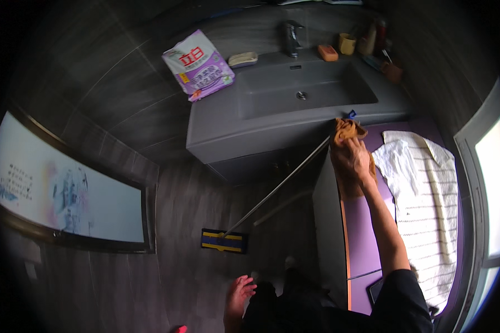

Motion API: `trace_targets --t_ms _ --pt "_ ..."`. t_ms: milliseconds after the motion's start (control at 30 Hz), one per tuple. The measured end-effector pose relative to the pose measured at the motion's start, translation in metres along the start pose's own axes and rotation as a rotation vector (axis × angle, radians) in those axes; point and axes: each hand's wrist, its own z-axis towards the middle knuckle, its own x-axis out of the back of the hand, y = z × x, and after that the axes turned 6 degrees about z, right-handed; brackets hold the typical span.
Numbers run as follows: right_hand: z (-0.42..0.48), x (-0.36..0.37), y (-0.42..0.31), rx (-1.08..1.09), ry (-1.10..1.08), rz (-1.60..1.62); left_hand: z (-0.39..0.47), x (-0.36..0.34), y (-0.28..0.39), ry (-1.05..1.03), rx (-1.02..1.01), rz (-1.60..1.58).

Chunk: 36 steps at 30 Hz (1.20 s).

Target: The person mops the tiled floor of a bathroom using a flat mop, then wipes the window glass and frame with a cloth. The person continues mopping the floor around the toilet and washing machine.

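My right hand (pixel 357 157) grips a brown cloth (pixel 346 130) at the near right corner of the grey washbasin (pixel 216 125), over the end of a purple-topped surface (pixel 360 249). Part of the cloth hangs below the fingers. Beside it, the thin pole (pixel 275 189) of a flat mop slants down to a blue and yellow mop head (pixel 224 241) on the floor; the pole's upper end lies by the cloth, and I cannot tell whether they touch. My left hand (pixel 241 291) hangs low near my body with its fingers apart and nothing in it.
A striped towel (pixel 429 200) and a white cloth (pixel 400 166) lie on the purple surface, with a dark flat device (pixel 375 291) nearer me. A detergent bag (pixel 200 66), soap dish (pixel 243 59), faucet (pixel 292 39), orange soap (pixel 328 53) and yellow cup (pixel 347 44) line the basin. A patterned door panel (pixel 71 187) is left.
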Motion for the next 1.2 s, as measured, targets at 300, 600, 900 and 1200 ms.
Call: trace_targets --t_ms 300,600,900,1200 --pt "-0.044 0.006 -0.115 -0.252 -0.620 0.725 -0.009 0.021 -0.001 0.079 -0.054 -0.036" --pt "0.014 -0.026 -0.191 -0.453 -0.620 1.292 -0.039 0.152 -0.126 0.503 0.221 -0.227" --pt "0.141 -0.098 -0.258 -0.164 -0.347 1.139 -0.059 0.173 -0.211 0.535 0.383 -0.222" --pt "0.205 -0.259 -0.279 -0.151 -0.334 0.671 -0.032 0.191 -0.188 0.553 0.424 -0.369"
